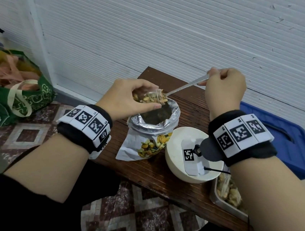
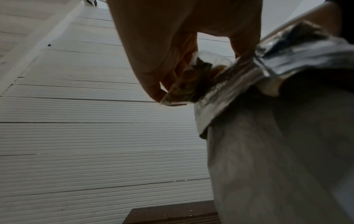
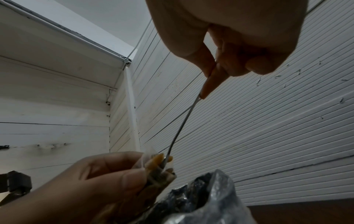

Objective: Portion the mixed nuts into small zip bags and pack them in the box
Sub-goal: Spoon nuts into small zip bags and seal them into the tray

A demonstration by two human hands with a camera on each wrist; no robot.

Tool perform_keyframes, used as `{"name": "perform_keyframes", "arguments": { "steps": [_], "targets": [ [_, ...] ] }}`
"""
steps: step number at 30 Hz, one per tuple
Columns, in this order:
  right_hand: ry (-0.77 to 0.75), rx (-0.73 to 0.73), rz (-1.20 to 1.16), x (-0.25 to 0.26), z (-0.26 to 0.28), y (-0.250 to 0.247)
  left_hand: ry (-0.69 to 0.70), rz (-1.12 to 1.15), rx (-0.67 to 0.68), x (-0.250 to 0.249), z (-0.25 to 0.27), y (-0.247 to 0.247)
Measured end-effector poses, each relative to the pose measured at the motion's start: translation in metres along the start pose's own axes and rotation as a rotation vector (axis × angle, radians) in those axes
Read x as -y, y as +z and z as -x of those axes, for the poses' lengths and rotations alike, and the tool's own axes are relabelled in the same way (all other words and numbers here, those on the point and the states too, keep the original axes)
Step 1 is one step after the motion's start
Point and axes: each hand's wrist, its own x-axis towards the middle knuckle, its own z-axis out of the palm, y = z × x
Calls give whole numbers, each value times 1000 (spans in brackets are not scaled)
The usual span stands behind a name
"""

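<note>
Mixed nuts (image 1: 151,98) fill a small clear zip bag (image 1: 157,97), which the left hand (image 1: 128,99) holds just above the foil pouch (image 1: 152,127), fingers and thumb curled around it. The right hand (image 1: 225,87) pinches the handle of a metal spoon (image 1: 186,86) whose bowl reaches into the bag's mouth. The pouch stands open near the middle of the wooden table (image 1: 189,105), with 1 white bowl (image 1: 179,140) touching its right side. At the table's near right corner a metal tray (image 1: 219,202) holds what look like filled bags, largely hidden by the forearm.
</note>
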Motion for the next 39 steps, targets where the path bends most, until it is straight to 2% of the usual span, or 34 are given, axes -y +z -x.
{"name": "perform_keyframes", "arguments": {
  "steps": [4,9,15,19,23,25,29,34,39],
  "targets": [
    [-86,27,-101,4,8,0,33,-6,-18,-2,0,3],
    [-307,77,-213,15,22,-3,59,15,-53,-2,0,7],
    [-467,-14,-288,20,23,-12,-33,82,-106,2,-1,5],
    [-478,-124,-291,21,17,-20,-58,136,-127,3,-2,4],
    [-395,-252,-323,17,7,-28,-69,165,-150,0,-1,0],
    [-332,-262,-305,10,3,-30,-74,178,-179,0,-1,-2],
    [-247,-126,-164,-10,8,-22,-98,225,-239,2,-1,-3],
    [-183,101,58,-32,27,-2,-76,241,-231,0,-2,-1],
    [-141,247,108,-45,36,10,-62,236,-209,1,-1,1]
  ]
}}
